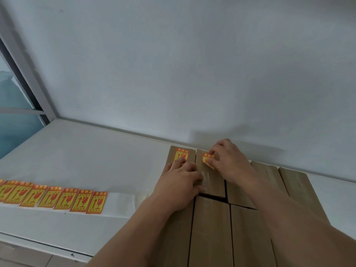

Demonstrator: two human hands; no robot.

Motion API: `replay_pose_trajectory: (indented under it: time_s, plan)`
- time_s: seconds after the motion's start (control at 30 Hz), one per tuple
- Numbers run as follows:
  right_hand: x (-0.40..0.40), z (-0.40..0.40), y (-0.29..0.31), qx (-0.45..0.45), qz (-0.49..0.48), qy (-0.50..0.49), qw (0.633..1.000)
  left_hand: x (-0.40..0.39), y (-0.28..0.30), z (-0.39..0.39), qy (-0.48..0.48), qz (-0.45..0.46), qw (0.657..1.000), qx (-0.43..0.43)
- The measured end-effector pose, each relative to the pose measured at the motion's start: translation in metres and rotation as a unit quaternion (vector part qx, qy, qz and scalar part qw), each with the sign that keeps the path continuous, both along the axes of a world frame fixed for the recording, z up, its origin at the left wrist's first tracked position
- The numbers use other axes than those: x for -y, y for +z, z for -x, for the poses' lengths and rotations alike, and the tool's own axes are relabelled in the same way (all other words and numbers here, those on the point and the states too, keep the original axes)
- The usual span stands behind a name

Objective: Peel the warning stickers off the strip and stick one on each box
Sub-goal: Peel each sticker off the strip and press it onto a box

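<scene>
Pinching sticker (pixel 208 160) | right hand (pixel 229 162) | on box (pixel 212 182)

Both forearms are showing bare, with no sleeves reaching into view. The left hand (pixel 178 185) and right hand (pixel 230 160) are wearing no gloves, rings or watch. Short, unpainted nails are showing on the fingers (pixel 212 151) of the right hand.

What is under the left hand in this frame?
The left hand rests flat on the far-left box, covering the lower end of its warning sticker; only the sticker's top shows. A clear tape strip peeks out beside the fingers. The rest beneath is hidden.
</scene>
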State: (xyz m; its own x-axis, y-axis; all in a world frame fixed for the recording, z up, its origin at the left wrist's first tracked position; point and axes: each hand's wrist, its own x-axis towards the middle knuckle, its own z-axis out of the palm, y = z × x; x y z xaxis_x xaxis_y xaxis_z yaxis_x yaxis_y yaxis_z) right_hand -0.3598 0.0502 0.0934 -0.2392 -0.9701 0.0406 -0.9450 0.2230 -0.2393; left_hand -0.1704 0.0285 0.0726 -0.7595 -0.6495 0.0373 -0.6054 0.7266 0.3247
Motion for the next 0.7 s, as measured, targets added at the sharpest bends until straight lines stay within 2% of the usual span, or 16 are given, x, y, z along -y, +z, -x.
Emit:
replay_pose_trajectory:
  time_s: [0.23,0.37,0.57,0.7]
  plan:
    - [-0.01,-0.009,-0.011,-0.032,-0.034,0.005,0.999,0.0,-0.002,0.0,0.006,-0.004,1.0,0.001]
    - [-0.01,-0.009,-0.015,-0.021,-0.06,-0.017,0.998,0.0,-0.003,0.0,0.008,0.002,1.0,0.005]
    - [-0.007,-0.003,-0.006,-0.015,-0.043,-0.038,0.998,0.0,-0.001,-0.001,0.018,0.0,1.0,0.014]
    - [-0.014,0.003,-0.008,-0.034,-0.066,-0.055,0.996,-0.001,-0.001,0.0,0.022,-0.004,1.0,0.014]
